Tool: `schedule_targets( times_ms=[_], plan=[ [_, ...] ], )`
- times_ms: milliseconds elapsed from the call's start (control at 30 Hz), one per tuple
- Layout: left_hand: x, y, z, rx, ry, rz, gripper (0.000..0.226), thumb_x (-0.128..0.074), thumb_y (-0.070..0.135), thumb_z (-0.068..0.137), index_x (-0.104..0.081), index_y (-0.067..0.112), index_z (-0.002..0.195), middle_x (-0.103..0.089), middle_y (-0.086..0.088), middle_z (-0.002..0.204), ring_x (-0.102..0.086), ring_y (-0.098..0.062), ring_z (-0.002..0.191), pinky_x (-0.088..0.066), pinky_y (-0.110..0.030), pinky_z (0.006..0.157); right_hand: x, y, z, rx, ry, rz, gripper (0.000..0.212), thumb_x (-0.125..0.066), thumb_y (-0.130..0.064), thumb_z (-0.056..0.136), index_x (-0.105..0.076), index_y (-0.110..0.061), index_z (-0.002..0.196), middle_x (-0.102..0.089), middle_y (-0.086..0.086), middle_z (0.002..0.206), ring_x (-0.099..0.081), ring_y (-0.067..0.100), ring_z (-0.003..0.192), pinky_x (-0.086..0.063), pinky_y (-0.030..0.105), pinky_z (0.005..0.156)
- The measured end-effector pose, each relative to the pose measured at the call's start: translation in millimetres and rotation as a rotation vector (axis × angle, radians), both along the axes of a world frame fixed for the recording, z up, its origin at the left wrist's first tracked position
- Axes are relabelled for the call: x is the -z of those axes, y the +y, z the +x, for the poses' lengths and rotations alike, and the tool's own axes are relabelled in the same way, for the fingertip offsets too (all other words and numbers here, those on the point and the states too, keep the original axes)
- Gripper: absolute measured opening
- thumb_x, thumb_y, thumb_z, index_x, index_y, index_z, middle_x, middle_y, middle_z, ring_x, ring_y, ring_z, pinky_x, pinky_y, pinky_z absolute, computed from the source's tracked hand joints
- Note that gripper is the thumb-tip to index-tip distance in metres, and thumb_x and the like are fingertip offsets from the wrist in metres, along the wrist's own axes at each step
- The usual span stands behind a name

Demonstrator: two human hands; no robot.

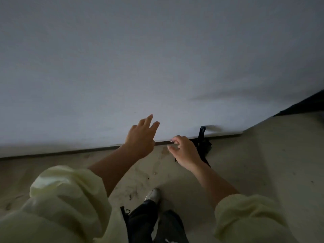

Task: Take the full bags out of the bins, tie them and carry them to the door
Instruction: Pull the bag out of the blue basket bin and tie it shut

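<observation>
A dim room with a pale, scuffed floor (245, 163) meets a plain grey-white wall (157, 58) along a dark skirting line (70, 151); the light is low and everything reads muted.

Nearest the camera, dark trousers (140, 221) and a light shoe (153, 194) stand on the floor, the shoe pointing toward the wall. To either side, pale yellow sleeves (66, 199) are bunched up above bare forearms that reach forward.

Further out, the left hand (140, 137) is raised in front of the base of the wall with its back to the camera. Its fingers (149, 120) are stretched out and spread apart, gripping nothing; whether they touch the wall cannot be told.

Just beside it, the right hand (184, 149) is loosely curled, thumb and forefinger bent toward each other with a small gap between them. Nothing visible is clamped in that gap.

Directly behind the right hand, on the floor against the foot of the wall, sits a black bag (203, 142), partly hidden by the hand. A knotted or twisted strip of it sticks up against the wall. Whether the hand touches the bag cannot be made out.

At the far right a dark shape (305, 104) cuts across the wall's edge, too dim to identify.
</observation>
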State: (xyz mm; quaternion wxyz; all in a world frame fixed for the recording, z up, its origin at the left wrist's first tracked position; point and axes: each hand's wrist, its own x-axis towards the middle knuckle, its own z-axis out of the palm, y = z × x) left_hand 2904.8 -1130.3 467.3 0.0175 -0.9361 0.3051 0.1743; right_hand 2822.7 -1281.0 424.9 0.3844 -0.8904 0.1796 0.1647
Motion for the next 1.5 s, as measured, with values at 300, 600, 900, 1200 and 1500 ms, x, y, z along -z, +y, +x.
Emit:
schedule_targets(
  times_ms=[300, 600, 900, 1200, 1500],
  plan=[
    [-69, 113, -69, -0.558, -0.005, -0.099, 0.053, -0.051, 0.022, 0.092, -0.035, 0.02, 0.143, -0.035, -0.005, 0.148, -0.044, -0.023, 0.128, -0.044, -0.037, 0.097, -97, 88, 28, -0.49, -0.183, -0.139, 0.041, -0.056, -0.034, 0.093, -0.054, -0.013, 0.128, -0.055, 0.007, 0.129, -0.056, 0.02, 0.113, -0.048, 0.031, 0.092],
    [-112, 262, -129, -1.022, -0.074, -0.218, 0.052, -0.052, 0.025, 0.089, -0.04, 0.02, 0.14, -0.043, -0.005, 0.14, -0.046, -0.025, 0.125, -0.047, -0.036, 0.091, -154, 259, 34, -0.91, -0.252, -0.145, 0.044, -0.056, -0.033, 0.093, -0.049, -0.014, 0.132, -0.05, 0.006, 0.134, -0.049, 0.022, 0.122, -0.045, 0.036, 0.099],
    [-125, 499, -222, -1.383, -0.139, -0.24, 0.05, -0.056, 0.028, 0.086, -0.046, 0.019, 0.133, -0.045, -0.007, 0.135, -0.047, -0.028, 0.123, -0.048, -0.041, 0.094, -164, 533, -9, -1.247, -0.321, -0.175, 0.049, -0.055, -0.036, 0.091, -0.047, -0.015, 0.134, -0.047, 0.006, 0.135, -0.048, 0.024, 0.123, -0.044, 0.038, 0.101],
    [-134, 709, -317, -1.631, -0.19, -0.286, 0.056, -0.057, 0.031, 0.087, -0.042, 0.021, 0.139, -0.044, -0.006, 0.138, -0.044, -0.026, 0.127, -0.046, -0.039, 0.096, -177, 773, -75, -1.457, -0.379, -0.205, 0.047, -0.057, -0.035, 0.091, -0.048, -0.014, 0.132, -0.047, 0.008, 0.134, -0.045, 0.026, 0.125, -0.041, 0.035, 0.102],
    [-145, 918, -335, -1.72, -0.278, -0.282, 0.056, -0.056, 0.026, 0.087, -0.04, 0.021, 0.141, -0.043, -0.005, 0.139, -0.044, -0.025, 0.126, -0.048, -0.038, 0.096, -188, 1003, -90, -1.618, -0.465, -0.235, 0.047, -0.054, -0.036, 0.091, -0.046, -0.016, 0.133, -0.047, 0.005, 0.132, -0.046, 0.025, 0.123, -0.043, 0.04, 0.101]
  ],
)
